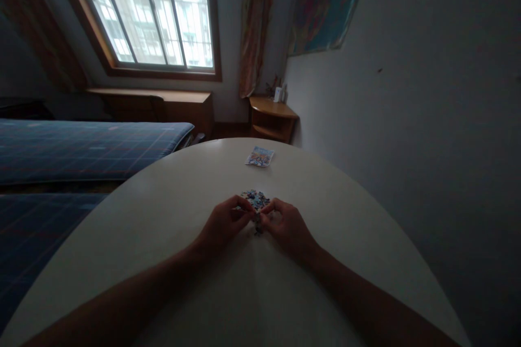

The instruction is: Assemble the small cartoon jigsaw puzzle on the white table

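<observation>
My left hand and my right hand meet at the middle of a round white table. Both have their fingers curled and pinched together over a small pile of colourful jigsaw pieces. The fingertips of each hand pinch small pieces at the near edge of the pile; what exactly each holds is too small to name. A little farther away on the table lies a small printed card or packet with a colourful picture.
A bed with a blue checked cover stands to the left of the table. A wooden corner shelf and a low wooden bench sit under the window. A grey wall runs along the right.
</observation>
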Available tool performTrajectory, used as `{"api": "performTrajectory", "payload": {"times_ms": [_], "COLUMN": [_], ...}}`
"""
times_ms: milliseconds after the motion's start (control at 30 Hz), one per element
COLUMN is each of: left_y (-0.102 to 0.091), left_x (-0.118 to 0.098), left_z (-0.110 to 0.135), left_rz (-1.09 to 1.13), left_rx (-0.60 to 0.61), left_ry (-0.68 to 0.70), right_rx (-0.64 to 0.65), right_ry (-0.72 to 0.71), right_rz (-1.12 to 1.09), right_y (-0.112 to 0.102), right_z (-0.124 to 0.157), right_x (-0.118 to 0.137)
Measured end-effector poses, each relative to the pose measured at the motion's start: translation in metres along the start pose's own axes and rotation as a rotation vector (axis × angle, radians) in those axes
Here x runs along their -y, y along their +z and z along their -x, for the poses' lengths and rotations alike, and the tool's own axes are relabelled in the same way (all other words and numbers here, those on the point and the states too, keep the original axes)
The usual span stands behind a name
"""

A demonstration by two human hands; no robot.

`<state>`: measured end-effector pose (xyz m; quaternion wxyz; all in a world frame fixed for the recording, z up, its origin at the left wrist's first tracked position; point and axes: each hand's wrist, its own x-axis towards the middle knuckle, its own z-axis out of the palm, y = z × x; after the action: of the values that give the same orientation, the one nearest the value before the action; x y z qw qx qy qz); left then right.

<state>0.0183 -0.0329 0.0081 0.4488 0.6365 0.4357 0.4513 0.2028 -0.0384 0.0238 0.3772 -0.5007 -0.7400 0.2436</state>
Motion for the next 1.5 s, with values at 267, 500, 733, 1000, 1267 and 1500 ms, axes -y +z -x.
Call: {"api": "performTrajectory", "payload": {"times_ms": [267, 500, 733, 1000, 1267, 1500], "left_y": [0.003, -0.013, -0.042, -0.051, -0.033, -0.03], "left_x": [-0.001, 0.006, 0.018, 0.018, 0.005, 0.004], "left_z": [0.002, -0.006, -0.019, -0.023, -0.004, 0.0], "left_rz": [-0.092, -0.43, -0.828, -0.973, -0.991, -0.983], "left_rx": [0.02, -0.204, -0.31, -0.263, 0.057, 0.086], "left_ry": [0.034, 0.182, 0.13, 0.102, 0.36, 0.358], "right_rx": [0.025, 0.03, 0.061, 0.104, 0.145, 0.12], "right_ry": [-0.042, -0.165, -0.184, -0.199, -0.287, -0.338], "right_rz": [-0.035, 0.196, 0.466, 0.558, 0.684, 0.763], "right_y": [0.001, -0.003, -0.027, -0.026, -0.032, -0.027], "right_z": [-0.005, -0.003, -0.007, -0.006, -0.005, -0.005], "right_x": [-0.004, -0.008, -0.021, -0.025, -0.02, -0.023]}}
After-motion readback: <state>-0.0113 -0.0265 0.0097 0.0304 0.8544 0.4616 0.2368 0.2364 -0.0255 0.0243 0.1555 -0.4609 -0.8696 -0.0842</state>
